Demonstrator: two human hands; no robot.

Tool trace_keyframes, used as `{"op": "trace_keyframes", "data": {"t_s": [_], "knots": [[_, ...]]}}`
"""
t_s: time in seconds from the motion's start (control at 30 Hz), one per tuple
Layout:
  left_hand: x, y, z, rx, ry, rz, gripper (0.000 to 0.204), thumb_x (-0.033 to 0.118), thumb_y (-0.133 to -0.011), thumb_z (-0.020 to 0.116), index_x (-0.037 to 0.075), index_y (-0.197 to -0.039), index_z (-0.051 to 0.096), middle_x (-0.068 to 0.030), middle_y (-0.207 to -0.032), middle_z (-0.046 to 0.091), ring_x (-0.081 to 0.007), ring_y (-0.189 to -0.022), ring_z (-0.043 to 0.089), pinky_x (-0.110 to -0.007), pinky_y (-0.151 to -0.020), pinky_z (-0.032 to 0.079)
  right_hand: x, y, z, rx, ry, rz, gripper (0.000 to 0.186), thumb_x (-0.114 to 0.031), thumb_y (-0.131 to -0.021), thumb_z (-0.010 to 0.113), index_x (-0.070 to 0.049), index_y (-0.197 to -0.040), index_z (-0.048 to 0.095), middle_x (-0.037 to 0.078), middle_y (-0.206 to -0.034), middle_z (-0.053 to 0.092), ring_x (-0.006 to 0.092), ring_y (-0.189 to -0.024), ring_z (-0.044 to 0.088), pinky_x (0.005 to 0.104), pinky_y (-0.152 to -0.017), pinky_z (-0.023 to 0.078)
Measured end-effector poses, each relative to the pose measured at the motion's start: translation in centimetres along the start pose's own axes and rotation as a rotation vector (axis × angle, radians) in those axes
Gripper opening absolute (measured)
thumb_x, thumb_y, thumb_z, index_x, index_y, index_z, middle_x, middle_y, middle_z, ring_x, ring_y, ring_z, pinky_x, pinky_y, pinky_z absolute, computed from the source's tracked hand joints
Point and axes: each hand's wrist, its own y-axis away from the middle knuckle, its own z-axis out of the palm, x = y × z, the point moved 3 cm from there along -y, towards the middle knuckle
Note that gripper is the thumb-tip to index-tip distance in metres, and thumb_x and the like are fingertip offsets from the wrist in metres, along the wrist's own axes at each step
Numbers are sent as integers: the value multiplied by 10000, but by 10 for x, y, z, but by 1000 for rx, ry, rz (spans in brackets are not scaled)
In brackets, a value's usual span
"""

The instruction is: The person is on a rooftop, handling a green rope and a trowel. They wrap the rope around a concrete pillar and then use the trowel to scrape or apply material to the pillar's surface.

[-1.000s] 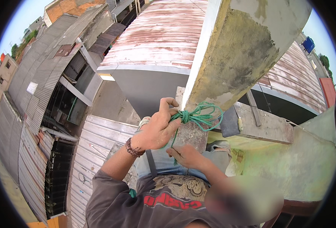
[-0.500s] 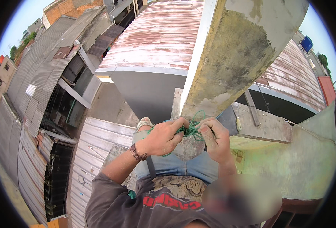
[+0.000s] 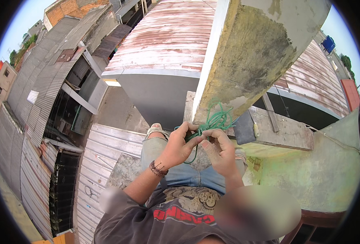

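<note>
My left hand [image 3: 180, 144] pinches green rope at the base of a concrete pillar [image 3: 253, 53], above my jeans-clad legs [image 3: 188, 175]. My right hand [image 3: 218, 150] has its fingers closed on the same green rope [image 3: 220, 116] beside the left. The rope is bunched into loops and a knot, with a strand hanging below. The knot is partly hidden by my fingers. Just right of the rope, a dark flat tool [image 3: 244, 132] with a pale yellow handle lies on a concrete ledge [image 3: 292, 138].
A drop to a paved lane [image 3: 119, 110] lies ahead-left, beside a corrugated metal roof [image 3: 94, 150] below. Rusty roofs [image 3: 159, 40] lie beyond the pillar. A stained green wall [image 3: 310, 175] is at right, with a dark red frame [image 3: 310, 221] at lower right.
My right hand has risen from below the knot to grip the rope beside my left hand. My left hand has moved slightly down, and the loops have shifted.
</note>
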Motion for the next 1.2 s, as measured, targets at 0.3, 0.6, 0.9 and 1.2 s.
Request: {"op": "trace_keyframes", "data": {"t_s": [0.3,0.6,0.9,1.2], "knots": [[-53,41,22,-112,-236,-56,309,139,-778,785,12,-977,585,-145,-877,646,-257,-772,622,-351,-702,492,56,52,8,218,157,295,306,-101,-913,666,51,-1175,619,71,-924,669,106,-809,618,244,-728,504],[-98,70,49,-89,-137,-234,151,113,-904,620,-6,-994,600,-187,-849,651,-360,-775,622,-400,-720,494,97,94,0,188,260,437,206,-78,-882,666,48,-1045,663,114,-920,697,130,-788,648,268,-697,508],[-107,55,44,-155,-25,-394,172,109,-906,646,-19,-1018,622,-143,-828,670,-188,-750,645,-310,-702,508,94,100,3,367,-38,383,167,-54,-905,653,45,-1034,614,97,-932,647,124,-767,645,255,-665,536],[-92,46,54,-163,-190,-96,126,96,-897,628,-5,-941,566,-183,-866,594,-358,-809,591,-423,-700,473,69,81,2,291,434,276,173,-86,-879,685,30,-1004,661,131,-920,661,161,-727,652,280,-617,520]]}}
